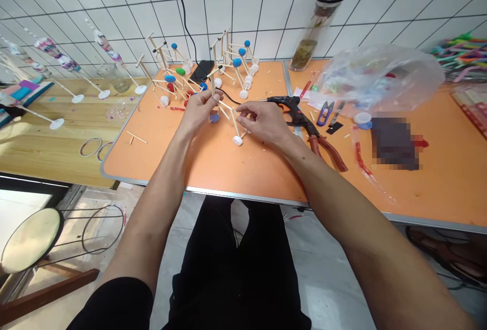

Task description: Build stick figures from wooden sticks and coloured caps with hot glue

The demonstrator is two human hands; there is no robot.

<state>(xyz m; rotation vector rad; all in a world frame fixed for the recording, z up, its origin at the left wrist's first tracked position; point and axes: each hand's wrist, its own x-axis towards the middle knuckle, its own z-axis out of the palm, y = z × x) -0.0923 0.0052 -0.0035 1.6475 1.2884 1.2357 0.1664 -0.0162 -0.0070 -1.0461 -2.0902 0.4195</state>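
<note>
Two hands worked a wooden stick frame (235,123) at a crowded table (213,168)

The left hand (198,109) pinched an upright stick of the frame between thumb and fingertips. The right hand (262,119) was apart from it, its fingers curled inward at the frame's other side; whether they gripped it or only touched it could not be told. The frame was between the hands, near the table's front half, with a white wheel (238,140) low at its near end. Both forearms reached in from the front edge, the wrists bent toward each other.

Close beyond the left hand, similar stick frames (180,71) with blue, green and red wheels crowded the space, and a second cluster (236,63) stood farther right. A dark flat device (201,71) was partly hidden between them.

Just beside the right hand, a black tool with reddish handles (309,126) blocked that side. Past it lay purple snips (324,113), then a crumpled clear plastic bag (384,79), a white cap (362,118) and a pixelated dark shape (393,142). A glass bottle (317,28) stood by the tiled wall (243,10).

Well to the left, decorated rods on white discs (108,53) stood on a wooden surface (76,145); a round-topped stool (32,241) was below.
</note>
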